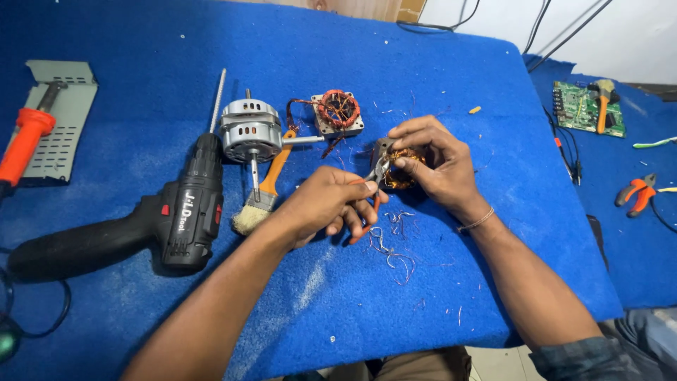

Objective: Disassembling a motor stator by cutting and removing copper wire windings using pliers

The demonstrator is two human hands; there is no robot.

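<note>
My left hand (331, 204) grips orange-handled pliers (372, 185), and their jaws reach into a motor stator wound with copper wire (400, 168). My right hand (430, 159) holds that stator down on the blue cloth (395, 63), fingers curled over its top and side. Cut bits of wire (391, 243) lie on the cloth just in front of my hands. A second stator with reddish copper windings (338, 111) rests a little behind and left of the hands.
A black cordless drill (176, 219) lies at the left beside a silver motor housing with a shaft (250, 130) and an orange-handled brush (261, 194). An orange-handled tool on a grey vented plate (53, 123) sits far left. A green circuit board (589, 107) and orange pliers (637, 192) lie at the right.
</note>
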